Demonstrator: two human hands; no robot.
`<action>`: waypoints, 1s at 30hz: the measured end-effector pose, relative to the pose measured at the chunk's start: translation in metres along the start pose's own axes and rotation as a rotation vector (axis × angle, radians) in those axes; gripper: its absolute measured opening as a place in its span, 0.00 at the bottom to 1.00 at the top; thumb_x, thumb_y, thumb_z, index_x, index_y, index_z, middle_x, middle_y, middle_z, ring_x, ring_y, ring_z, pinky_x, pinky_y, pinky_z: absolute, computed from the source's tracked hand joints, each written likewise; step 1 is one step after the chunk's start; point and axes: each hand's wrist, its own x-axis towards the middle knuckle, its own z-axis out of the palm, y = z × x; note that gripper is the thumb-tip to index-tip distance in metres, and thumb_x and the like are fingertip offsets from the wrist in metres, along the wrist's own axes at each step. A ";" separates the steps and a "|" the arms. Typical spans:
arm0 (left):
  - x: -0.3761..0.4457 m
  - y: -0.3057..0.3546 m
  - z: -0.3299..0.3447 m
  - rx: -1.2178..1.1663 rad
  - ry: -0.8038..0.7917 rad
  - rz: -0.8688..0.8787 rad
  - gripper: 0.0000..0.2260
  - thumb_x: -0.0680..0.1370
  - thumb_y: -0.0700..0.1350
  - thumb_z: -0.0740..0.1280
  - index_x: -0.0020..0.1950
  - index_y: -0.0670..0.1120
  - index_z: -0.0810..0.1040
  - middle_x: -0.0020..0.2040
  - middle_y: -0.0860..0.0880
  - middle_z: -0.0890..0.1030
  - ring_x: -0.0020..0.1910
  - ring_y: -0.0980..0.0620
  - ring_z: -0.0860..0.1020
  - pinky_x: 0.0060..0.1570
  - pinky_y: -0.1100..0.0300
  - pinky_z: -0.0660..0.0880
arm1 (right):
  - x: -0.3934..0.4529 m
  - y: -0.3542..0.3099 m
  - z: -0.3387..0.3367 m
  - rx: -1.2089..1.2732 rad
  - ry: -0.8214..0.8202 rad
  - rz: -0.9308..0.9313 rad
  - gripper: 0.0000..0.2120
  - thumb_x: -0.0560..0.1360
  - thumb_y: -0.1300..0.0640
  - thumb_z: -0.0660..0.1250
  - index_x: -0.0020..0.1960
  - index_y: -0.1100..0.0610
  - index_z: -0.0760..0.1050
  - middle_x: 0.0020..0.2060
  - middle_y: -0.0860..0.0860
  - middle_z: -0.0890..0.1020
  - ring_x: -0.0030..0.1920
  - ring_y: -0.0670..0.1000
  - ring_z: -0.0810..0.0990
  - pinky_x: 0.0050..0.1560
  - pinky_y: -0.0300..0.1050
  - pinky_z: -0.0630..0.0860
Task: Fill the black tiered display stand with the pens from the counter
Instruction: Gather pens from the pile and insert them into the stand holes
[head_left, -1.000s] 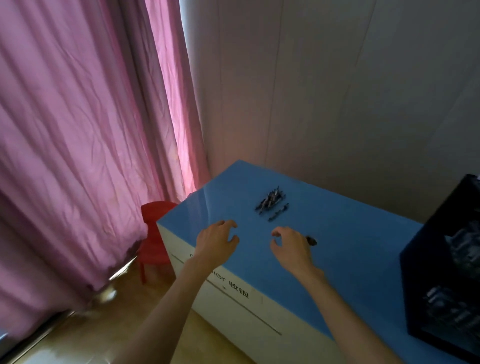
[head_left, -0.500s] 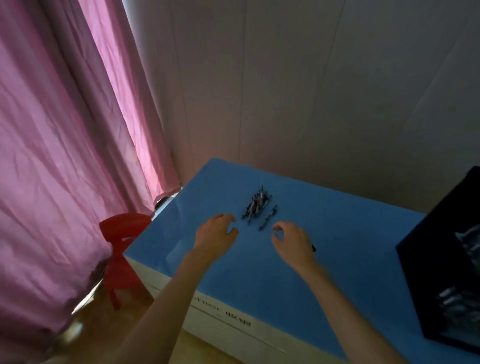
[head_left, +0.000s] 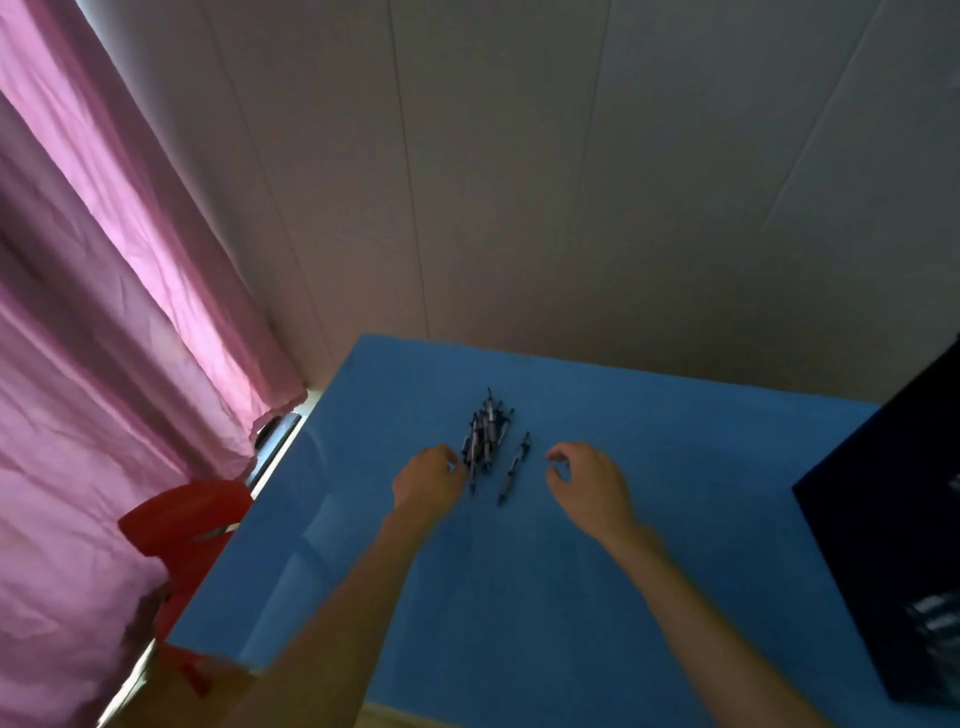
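From the head camera, a pile of pens (head_left: 484, 434) lies in the middle of the blue counter (head_left: 675, 467). One lone pen (head_left: 513, 470) lies just right of the pile. The left hand (head_left: 428, 480) touches the pile's left side, fingers curled; I cannot tell if it holds one. The right hand (head_left: 589, 486) hangs loosely curled and empty, right of the pile. The black display stand (head_left: 893, 545) is far right of it. The pens look light, stiff and likely to roll, so pinch them around the middle.

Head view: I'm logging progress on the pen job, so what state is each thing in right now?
pile of pens: lying bunched on the blue counter, not picked up.
single pen: lying apart, right of the pile.
left hand: fingers curled at the pile's left edge; grip unclear.
right hand: loosely curled, holding nothing.
black display stand: upright at right, partly cut off.
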 end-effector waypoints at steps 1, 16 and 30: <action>0.008 0.001 0.003 -0.001 -0.005 -0.011 0.13 0.82 0.53 0.61 0.61 0.48 0.77 0.59 0.48 0.80 0.54 0.46 0.79 0.51 0.55 0.74 | 0.005 0.001 0.002 -0.003 -0.001 0.003 0.11 0.81 0.55 0.64 0.61 0.56 0.79 0.59 0.51 0.82 0.56 0.51 0.81 0.58 0.46 0.77; 0.089 0.005 0.035 0.112 -0.112 -0.001 0.17 0.81 0.58 0.62 0.52 0.44 0.76 0.55 0.44 0.79 0.53 0.44 0.79 0.50 0.52 0.76 | 0.021 0.021 0.034 -0.038 -0.049 0.131 0.10 0.80 0.57 0.65 0.60 0.55 0.79 0.58 0.50 0.82 0.55 0.50 0.81 0.56 0.42 0.76; 0.106 -0.002 0.032 -0.035 -0.294 -0.039 0.17 0.80 0.56 0.62 0.37 0.46 0.71 0.38 0.48 0.75 0.41 0.48 0.76 0.40 0.57 0.72 | 0.017 0.033 0.047 -0.013 -0.067 0.155 0.10 0.80 0.57 0.65 0.60 0.55 0.79 0.59 0.50 0.81 0.55 0.48 0.80 0.53 0.38 0.74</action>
